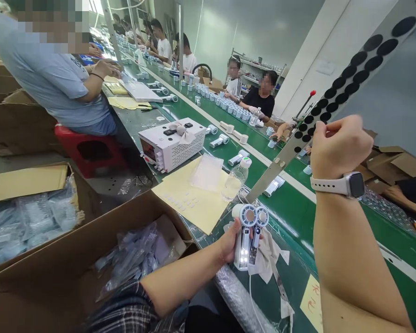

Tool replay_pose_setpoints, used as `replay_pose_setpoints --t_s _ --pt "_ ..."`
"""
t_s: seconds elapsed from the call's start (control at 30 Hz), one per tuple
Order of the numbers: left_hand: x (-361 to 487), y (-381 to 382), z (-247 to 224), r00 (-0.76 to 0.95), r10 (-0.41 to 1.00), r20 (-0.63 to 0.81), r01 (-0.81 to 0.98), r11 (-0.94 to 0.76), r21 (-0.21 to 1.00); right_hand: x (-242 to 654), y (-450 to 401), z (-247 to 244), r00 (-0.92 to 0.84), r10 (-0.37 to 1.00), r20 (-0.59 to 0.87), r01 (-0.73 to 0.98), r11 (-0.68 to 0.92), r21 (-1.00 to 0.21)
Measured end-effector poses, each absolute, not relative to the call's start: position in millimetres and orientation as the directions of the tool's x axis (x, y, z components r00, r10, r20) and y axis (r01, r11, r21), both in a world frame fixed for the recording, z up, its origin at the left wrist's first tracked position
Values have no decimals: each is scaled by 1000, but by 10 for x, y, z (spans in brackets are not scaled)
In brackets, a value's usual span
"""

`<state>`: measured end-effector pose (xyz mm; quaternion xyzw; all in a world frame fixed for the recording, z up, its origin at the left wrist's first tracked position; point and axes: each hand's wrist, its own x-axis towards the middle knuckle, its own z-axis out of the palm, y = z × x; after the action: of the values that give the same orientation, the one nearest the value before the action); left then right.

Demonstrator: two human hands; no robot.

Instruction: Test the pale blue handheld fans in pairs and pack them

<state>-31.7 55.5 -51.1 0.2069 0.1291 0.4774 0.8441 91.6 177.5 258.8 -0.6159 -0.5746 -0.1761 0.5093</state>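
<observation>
Low in the centre, my left hand (230, 241) is wrapped round a small white handheld fan (243, 245) with a lit lower part. A second, slimmer device with a round head (262, 216) stands against it, partly hidden behind. My right hand (339, 141), with a watch on the wrist, is raised at the right beside a slanted metal post (348, 71) bearing rows of black round pads. Its fingers are pinched together at the pads; anything between them is too small to make out. A crumpled white cloth (267, 252) lies beside the fan.
A white boxy device (173, 143), a yellow sheet (208, 222) and a plastic bottle (236, 179) are on the bench. The green conveyor (298, 217) carries fans. An open carton (55, 249) with bagged items is at lower left. Several people sit along the line.
</observation>
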Motion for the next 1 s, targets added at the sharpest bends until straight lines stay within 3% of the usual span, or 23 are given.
replay_pose_setpoints --t_s 0.1,0.17,0.23,0.3,0.37,0.5,0.6,0.7,0.77,0.87,1.0 --pt "-337 557 -438 469 882 -40 -765 428 481 1031 1401 2354 326 405 854 907 122 -403" --pt "-333 531 -370 383 923 -44 -794 353 495 1110 973 1953 219 426 878 889 284 -359" --pt "-310 489 -282 293 955 -45 -821 275 500 1172 518 1451 -44 704 709 802 449 -395" --pt "-275 457 -168 225 973 -49 -842 220 492 1237 172 1012 -253 853 456 744 473 -472" --pt "-227 456 -37 148 987 -58 -850 157 503 1343 6 757 -186 901 392 742 390 -545" --pt "-72 469 145 20 999 -44 -807 42 588 1657 -33 671 113 945 307 713 138 -687" --pt "67 368 119 -14 1000 -17 -745 1 668 1682 -174 598 -48 979 200 631 185 -753" --pt "159 283 2 33 999 26 -634 0 773 1585 -309 451 -185 954 238 648 300 -700" --pt "179 311 -70 108 993 52 -592 22 806 1691 -225 434 -84 971 225 745 211 -632" --pt "163 430 -118 196 980 -15 -513 116 851 2317 215 634 201 962 184 855 -80 -513" --pt "140 471 -90 274 954 -119 -282 198 939 3625 948 991 507 845 169 828 -423 -367"
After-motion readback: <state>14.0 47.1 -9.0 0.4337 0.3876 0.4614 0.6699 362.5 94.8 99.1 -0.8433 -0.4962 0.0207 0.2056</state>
